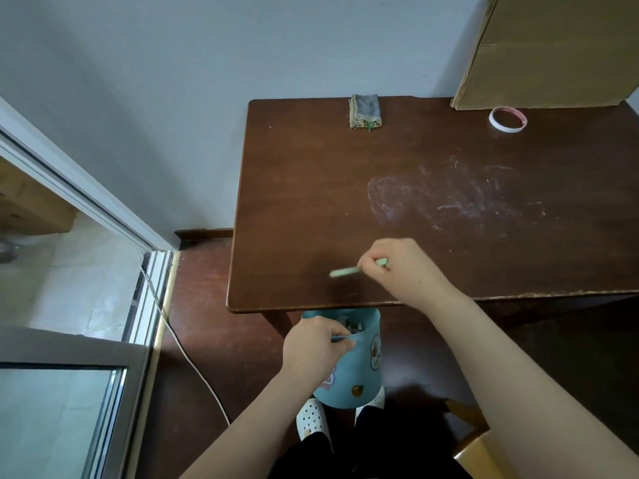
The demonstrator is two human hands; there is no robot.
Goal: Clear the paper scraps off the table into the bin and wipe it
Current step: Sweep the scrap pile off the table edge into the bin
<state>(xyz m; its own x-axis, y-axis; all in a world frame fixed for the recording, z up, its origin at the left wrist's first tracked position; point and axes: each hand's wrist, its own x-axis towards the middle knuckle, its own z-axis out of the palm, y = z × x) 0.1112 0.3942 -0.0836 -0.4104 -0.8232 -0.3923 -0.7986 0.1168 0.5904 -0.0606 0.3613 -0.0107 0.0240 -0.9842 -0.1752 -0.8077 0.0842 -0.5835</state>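
My right hand [401, 267] pinches a pale green paper strip [345, 271] just above the near part of the dark wooden table [311, 188]. Below the table's front edge my left hand [316, 344] grips the rim of a blue bin [359, 371] with cartoon prints; paper scraps [352, 327] show inside it. A folded grey cloth [365, 111] lies at the table's far edge. Whitish smears [446, 198] mark the middle of the tabletop.
A roll of tape [507, 119] lies at the back right beside a large cardboard box [553, 53]. A sliding door frame [86, 202] and a cable [186, 347] are on the left. My feet in white slippers [311, 420] stand under the bin; a yellow stool [480, 447] is at right.
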